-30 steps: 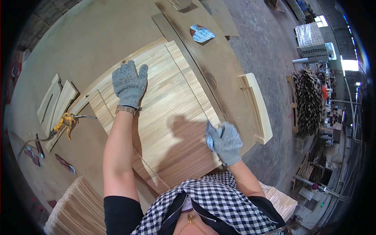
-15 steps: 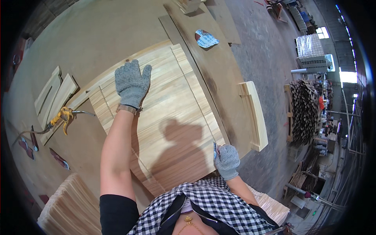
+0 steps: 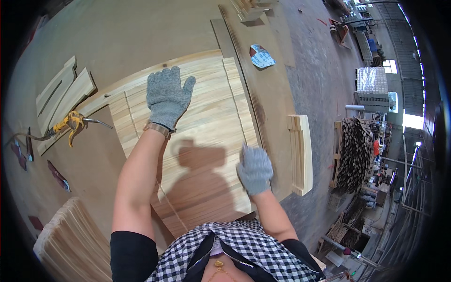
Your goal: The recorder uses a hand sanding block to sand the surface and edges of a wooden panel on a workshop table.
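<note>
A pale wooden panel (image 3: 206, 117) with grooves near its two long sides lies on the brown bench before me. My left hand (image 3: 170, 94), in a grey knit glove, lies flat on its far part, fingers together and thumb out. At the panel's right edge, my gloved right hand (image 3: 255, 170) is closed and slightly blurred. It grips a folded piece of sandpaper, of which only a thin edge (image 3: 244, 149) shows above the fingers. My shadow falls across the near half of the panel.
A yellow air blow gun (image 3: 70, 124) with a hose lies left, beside narrow wooden pieces (image 3: 66, 91). Sandpaper scraps (image 3: 57, 175) are scattered there; another sandpaper piece (image 3: 262, 56) lies far right. A curved wooden part (image 3: 300, 155) sits at the bench's right edge. Stacked boards (image 3: 70, 239) stand near left.
My right hand has moved forward along the panel's right edge with the sandpaper. My left hand stays flat on the panel. The whole view has shifted a little.
</note>
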`<state>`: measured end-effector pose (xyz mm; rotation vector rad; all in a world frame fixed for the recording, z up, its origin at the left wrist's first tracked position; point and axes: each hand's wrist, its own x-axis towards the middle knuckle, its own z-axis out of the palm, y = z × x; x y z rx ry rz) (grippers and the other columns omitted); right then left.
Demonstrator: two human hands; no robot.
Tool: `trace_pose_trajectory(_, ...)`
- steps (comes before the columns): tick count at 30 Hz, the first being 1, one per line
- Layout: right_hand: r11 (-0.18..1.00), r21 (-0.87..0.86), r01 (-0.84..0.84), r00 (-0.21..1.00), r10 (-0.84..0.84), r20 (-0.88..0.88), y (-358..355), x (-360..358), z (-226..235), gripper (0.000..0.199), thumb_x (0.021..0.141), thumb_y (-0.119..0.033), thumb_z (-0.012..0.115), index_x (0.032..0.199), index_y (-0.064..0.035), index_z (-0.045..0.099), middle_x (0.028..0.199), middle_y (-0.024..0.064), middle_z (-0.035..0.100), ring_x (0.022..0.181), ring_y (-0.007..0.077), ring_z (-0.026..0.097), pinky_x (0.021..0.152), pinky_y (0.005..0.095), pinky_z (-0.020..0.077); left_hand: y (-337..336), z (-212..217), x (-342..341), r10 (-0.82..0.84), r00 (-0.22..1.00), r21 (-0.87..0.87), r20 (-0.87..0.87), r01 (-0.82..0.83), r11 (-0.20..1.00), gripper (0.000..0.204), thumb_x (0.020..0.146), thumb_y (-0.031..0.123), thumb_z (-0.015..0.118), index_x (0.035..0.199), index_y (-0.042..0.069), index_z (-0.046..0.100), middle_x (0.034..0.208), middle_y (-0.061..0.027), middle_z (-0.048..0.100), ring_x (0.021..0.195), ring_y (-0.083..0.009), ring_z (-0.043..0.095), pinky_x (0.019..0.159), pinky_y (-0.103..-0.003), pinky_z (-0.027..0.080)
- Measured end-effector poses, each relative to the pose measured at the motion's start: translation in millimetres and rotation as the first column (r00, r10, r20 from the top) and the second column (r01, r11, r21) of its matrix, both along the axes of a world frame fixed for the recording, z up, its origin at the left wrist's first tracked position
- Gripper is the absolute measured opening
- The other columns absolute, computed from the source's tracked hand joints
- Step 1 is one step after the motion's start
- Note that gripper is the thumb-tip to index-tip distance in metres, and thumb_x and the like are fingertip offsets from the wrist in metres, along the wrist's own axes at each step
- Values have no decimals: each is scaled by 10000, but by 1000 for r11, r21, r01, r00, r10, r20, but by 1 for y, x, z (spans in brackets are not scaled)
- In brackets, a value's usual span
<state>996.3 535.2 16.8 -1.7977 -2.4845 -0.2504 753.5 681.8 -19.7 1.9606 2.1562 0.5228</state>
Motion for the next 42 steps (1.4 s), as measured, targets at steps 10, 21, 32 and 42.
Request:
trace_pose_trajectory(10,996,-83,7,999,-11,-45,29,-19,-1,89,705,-56,557,783,-71,517,686,123,484,675,308,506,591,413,424,-1,-6,-7,6,1000,11,-2,-6,1000,535,852,475,482,1079,0,572,960,-186,592,886,-317,528,850,-429,389)
trace_pose_trajectory(21,995,66,-72,997,73,-8,48,-18,-7,130,658,-64,556,784,-93,548,650,89,481,617,275,493,519,393,401,-1,-5,-2,34,999,17,41,-35,999,557,844,483,493,1117,3,568,1047,-198,595,993,-346,535,959,-450,349)
trace_pose_trajectory(32,991,115,-72,986,89,-141,208,-87,-27,109,730,-93,535,837,-80,524,769,129,527,726,318,535,627,433,440,-1,-1,-2,10,995,-30,101,-7,1000,563,841,486,489,1126,6,564,1045,-193,595,996,-339,539,982,-455,327)
trace_pose_trajectory(42,995,-98,-23,999,27,32,-99,50,13,152,640,-119,591,785,-93,556,703,106,510,646,273,506,542,393,423,-3,-24,0,23,1000,84,20,-25,996,548,860,482,458,1123,12,558,1080,-195,579,1028,-341,519,980,-449,326)
